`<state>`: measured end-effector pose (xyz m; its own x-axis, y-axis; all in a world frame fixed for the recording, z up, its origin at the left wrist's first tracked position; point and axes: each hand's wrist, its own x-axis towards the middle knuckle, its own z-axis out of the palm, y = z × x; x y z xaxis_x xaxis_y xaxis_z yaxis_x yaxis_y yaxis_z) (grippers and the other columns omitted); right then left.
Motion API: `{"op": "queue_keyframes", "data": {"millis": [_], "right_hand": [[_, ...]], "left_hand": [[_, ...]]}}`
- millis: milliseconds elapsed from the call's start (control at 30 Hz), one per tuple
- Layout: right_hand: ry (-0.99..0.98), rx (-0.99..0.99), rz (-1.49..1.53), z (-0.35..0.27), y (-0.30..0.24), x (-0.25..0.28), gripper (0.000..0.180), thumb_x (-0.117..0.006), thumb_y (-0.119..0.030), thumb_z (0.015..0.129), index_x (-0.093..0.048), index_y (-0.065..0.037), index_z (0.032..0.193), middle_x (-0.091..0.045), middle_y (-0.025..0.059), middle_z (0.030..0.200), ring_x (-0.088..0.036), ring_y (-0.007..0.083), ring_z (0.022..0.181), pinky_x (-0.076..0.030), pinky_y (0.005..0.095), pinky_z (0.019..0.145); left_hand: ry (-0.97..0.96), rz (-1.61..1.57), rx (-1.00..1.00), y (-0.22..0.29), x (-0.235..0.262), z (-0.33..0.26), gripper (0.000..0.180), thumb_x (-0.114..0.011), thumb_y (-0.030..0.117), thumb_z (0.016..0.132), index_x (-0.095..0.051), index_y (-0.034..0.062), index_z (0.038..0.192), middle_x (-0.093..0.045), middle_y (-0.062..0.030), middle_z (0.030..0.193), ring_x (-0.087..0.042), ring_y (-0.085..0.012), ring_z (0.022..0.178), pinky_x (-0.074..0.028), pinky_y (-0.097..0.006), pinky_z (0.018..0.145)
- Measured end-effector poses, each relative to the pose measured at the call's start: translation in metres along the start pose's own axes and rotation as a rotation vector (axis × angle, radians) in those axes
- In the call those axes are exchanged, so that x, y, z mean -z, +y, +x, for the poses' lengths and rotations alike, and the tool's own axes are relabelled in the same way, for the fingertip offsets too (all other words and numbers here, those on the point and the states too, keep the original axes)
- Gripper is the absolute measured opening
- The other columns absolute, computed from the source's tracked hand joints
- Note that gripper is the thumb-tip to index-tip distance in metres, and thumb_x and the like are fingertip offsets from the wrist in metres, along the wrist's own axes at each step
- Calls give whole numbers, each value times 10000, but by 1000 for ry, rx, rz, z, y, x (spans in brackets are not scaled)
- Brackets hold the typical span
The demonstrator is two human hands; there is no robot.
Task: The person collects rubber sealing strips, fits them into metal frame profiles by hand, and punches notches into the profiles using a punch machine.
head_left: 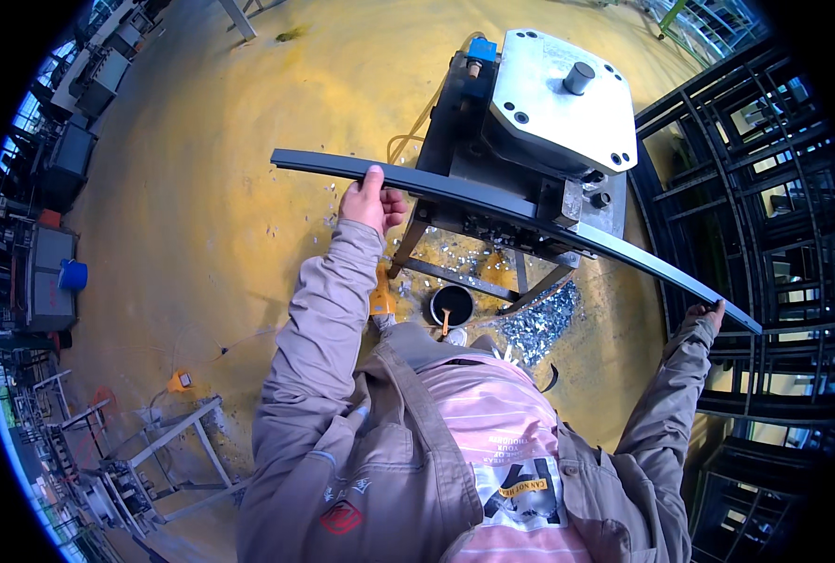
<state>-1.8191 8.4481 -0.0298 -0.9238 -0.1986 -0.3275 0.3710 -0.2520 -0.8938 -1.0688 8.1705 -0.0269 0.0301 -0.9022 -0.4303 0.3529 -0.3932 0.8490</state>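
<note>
A long dark grey metal profile (455, 190) runs across in front of me, sloping down to the right. Near its left end my left hand (373, 201) grips it, thumb on top and fingers curled beneath. Close to the far right end, my right hand (708, 315) is closed around the same profile. Its middle passes at the front of a punch press (560, 103) with a pale, bolted top plate, beside a small metal block (560, 201). Whether the profile sits inside the tooling cannot be made out.
Under the press's stand are a black bucket (452, 305) with an orange-handled tool and a heap of metal scraps (541, 324). A yellow foot pedal (382, 291) lies by my shoe. Black frame racks (755, 206) stand at right, a metal frame (183, 450) lower left.
</note>
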Motion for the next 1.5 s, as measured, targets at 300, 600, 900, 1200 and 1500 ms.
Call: {"op": "queue_keyframes", "data": {"millis": [300, 600, 900, 1200, 1500], "right_hand": [[-435, -261, -296, -216, 105, -110, 395, -802, -541, 1162, -669, -189, 1042, -570, -25, 716, -476, 122, 533, -323, 316, 473], [-208, -31, -276, -95, 27, -40, 337, -767, -515, 1173, -695, -189, 1125, -478, -50, 664, -446, 124, 503, -317, 330, 464], [-363, -76, -216, -98, 42, -32, 428, -779, -544, 1166, -641, -168, 1015, -516, -39, 659, -444, 132, 474, -305, 332, 442], [-342, -115, -233, -99, 52, -39, 456, -787, -552, 1156, -642, -177, 941, -481, -49, 633, -440, 124, 470, -317, 328, 435], [-369, -134, -247, -80, 52, -26, 527, -784, -583, 1152, -590, -174, 883, -463, -44, 628, -405, 130, 456, -287, 340, 439]], "left_hand": [[-367, 185, 272, -61, -123, -79, 534, -654, 534, 1235, -700, 7, 1160, -866, -131, 1031, -749, -125, 692, -616, -285, 571], [-325, 131, 124, -69, -112, -68, 606, -675, 581, 1220, -617, -16, 1137, -861, -116, 948, -730, -144, 638, -606, -326, 549], [-302, 186, 93, -67, -110, -82, 693, -622, 659, 1221, -693, -17, 1092, -877, -114, 939, -700, -133, 619, -565, -320, 550], [-308, 133, 131, -72, -97, -68, 614, -609, 609, 1241, -692, 12, 1122, -875, -122, 936, -697, -100, 611, -561, -292, 537], [-319, 164, 92, -76, -101, -69, 632, -603, 618, 1242, -695, 8, 1105, -878, -121, 940, -708, -104, 614, -560, -291, 533]]}}
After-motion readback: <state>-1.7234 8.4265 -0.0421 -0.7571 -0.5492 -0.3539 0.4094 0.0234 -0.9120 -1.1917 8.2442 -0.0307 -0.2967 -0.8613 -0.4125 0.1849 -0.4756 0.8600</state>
